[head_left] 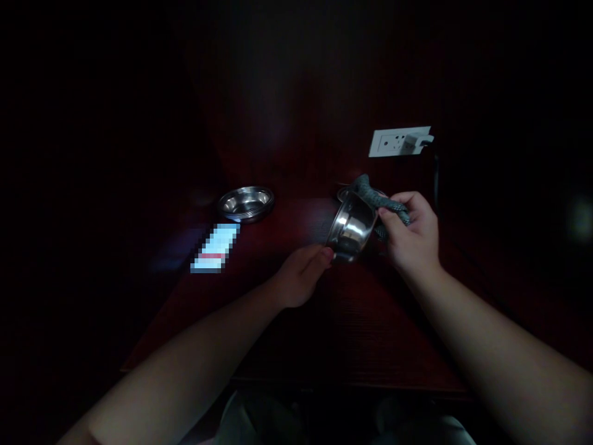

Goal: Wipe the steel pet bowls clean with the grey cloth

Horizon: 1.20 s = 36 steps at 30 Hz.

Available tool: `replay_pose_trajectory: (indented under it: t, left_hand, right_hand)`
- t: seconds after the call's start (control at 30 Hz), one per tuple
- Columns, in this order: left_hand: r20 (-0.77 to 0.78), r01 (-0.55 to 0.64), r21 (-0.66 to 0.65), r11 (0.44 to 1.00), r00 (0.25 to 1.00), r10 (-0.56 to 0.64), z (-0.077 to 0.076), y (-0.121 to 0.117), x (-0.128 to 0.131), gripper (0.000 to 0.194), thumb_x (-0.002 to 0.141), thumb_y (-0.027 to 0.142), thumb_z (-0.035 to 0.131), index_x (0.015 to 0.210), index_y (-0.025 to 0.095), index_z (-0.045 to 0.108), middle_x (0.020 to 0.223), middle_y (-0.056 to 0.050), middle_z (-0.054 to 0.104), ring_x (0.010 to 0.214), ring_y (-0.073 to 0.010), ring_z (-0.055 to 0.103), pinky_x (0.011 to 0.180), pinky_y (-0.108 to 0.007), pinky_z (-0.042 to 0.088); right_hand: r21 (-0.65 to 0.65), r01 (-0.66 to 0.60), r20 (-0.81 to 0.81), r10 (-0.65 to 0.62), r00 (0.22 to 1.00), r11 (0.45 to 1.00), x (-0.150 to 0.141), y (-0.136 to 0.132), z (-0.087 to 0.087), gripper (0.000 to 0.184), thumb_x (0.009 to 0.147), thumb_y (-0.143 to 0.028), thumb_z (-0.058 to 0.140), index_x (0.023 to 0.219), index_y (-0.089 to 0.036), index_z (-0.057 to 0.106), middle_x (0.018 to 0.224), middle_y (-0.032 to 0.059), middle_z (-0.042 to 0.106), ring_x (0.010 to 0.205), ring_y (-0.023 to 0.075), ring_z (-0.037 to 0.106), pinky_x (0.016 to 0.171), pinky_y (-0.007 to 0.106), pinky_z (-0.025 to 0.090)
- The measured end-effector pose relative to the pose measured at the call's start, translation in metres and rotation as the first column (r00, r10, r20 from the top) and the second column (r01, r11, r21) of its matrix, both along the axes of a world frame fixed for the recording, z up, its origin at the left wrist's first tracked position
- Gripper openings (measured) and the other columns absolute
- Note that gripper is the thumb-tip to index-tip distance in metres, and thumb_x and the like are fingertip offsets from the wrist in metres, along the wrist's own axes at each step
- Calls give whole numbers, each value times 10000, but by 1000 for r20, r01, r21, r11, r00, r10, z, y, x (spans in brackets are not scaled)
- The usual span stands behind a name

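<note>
My left hand [303, 272] pinches the lower rim of a steel bowl [352, 225], which is tilted on its side above the dark wooden table [333, 321]. My right hand [412, 238] is closed on a grey-blue cloth [375, 196] that presses against the bowl's upper edge and inside. Another piece of steel dishware [343, 193] shows partly behind the held bowl; most of it is hidden.
A second steel bowl [245, 204] stands on the table at the left. Beside it lies a pale blurred rectangle [215, 248]. A white wall socket [399, 142] with a plug and dark cable sits at the back right. The surroundings are very dark.
</note>
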<state>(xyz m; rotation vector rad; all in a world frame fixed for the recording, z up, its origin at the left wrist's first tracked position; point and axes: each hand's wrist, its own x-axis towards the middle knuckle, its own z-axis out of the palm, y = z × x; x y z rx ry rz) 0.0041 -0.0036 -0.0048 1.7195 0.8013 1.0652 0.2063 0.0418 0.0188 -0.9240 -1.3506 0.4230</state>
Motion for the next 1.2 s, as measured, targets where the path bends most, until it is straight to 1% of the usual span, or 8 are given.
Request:
replay_pose_trajectory:
  t: [0.1, 0.17, 0.33, 0.53, 0.73, 0.93, 1.03, 1.2]
  left_hand:
    - [59, 1, -32, 999, 998, 1, -1, 1, 2, 437, 945, 503, 420, 945, 182, 718, 970, -101, 711, 903, -222, 651, 861, -385, 516]
    - [104, 11, -69, 998, 995, -4, -2, 1, 4, 441, 942, 510, 425, 964, 184, 721, 995, -104, 715, 935, -226, 654, 855, -378, 517]
    - [127, -9, -96, 995, 992, 22, -6, 1, 6, 439, 939, 513, 437, 947, 186, 729, 974, -101, 720, 906, -216, 650, 817, -354, 522]
    - [279, -63, -192, 979, 953, 116, -7, 6, 8, 437, 926, 531, 461, 1071, 195, 701, 1052, -100, 710, 919, -210, 657, 775, -334, 561]
    - [364, -193, -255, 947, 889, 279, 1, 17, 6, 421, 933, 531, 453, 1088, 205, 671, 1110, -88, 702, 997, -238, 662, 768, -340, 572]
    - [550, -190, -317, 929, 761, 343, 8, 23, 5, 436, 943, 531, 440, 1106, 188, 655, 1078, -113, 722, 1099, -282, 651, 875, -397, 555]
    - [637, -179, -318, 931, 686, 350, 18, 22, 8, 436, 980, 481, 379, 1152, 168, 628, 1114, -126, 714, 1172, -284, 623, 950, -430, 524]
    - [659, -109, -341, 934, 681, 320, 30, 17, 9, 482, 991, 498, 330, 1220, 169, 596, 1283, -146, 646, 1234, -315, 583, 982, -506, 497]
  right_hand:
    - [97, -8, 79, 0, 997, 995, -5, -8, 2, 104, 848, -260, 606, 836, -260, 502, 992, 72, 695, 1011, 263, 668, 867, 443, 532]
    - [138, -71, 114, 55, 992, 988, -9, -12, 2, 93, 870, -260, 592, 865, -265, 499, 1119, 80, 692, 1151, 274, 631, 964, 470, 505]
    - [154, -177, 169, 150, 974, 972, -17, -19, -1, 82, 887, -237, 582, 893, -263, 505, 1267, 81, 666, 1247, 273, 578, 1067, 511, 442]
    - [106, -254, 275, 217, 937, 962, -21, -27, -6, 103, 878, -198, 563, 922, -275, 510, 1310, 64, 648, 1290, 270, 541, 1101, 520, 421]
    - [81, -413, 469, 331, 819, 907, -22, -32, -6, 225, 834, -89, 552, 979, -259, 523, 1364, 70, 608, 1329, 224, 504, 1122, 475, 413]
    - [-48, -473, 527, 425, 736, 880, -26, -32, -9, 242, 812, -69, 536, 965, -257, 525, 1302, 66, 654, 1256, 205, 577, 1056, 443, 485]
    - [-66, -464, 502, 431, 750, 884, -26, -31, -12, 233, 822, -76, 532, 967, -259, 523, 1278, 66, 669, 1226, 200, 601, 1022, 422, 506]
    - [-59, -345, 450, 334, 829, 937, -23, -28, -15, 175, 842, -125, 561, 953, -259, 536, 1251, 84, 683, 1169, 224, 641, 907, 391, 545]
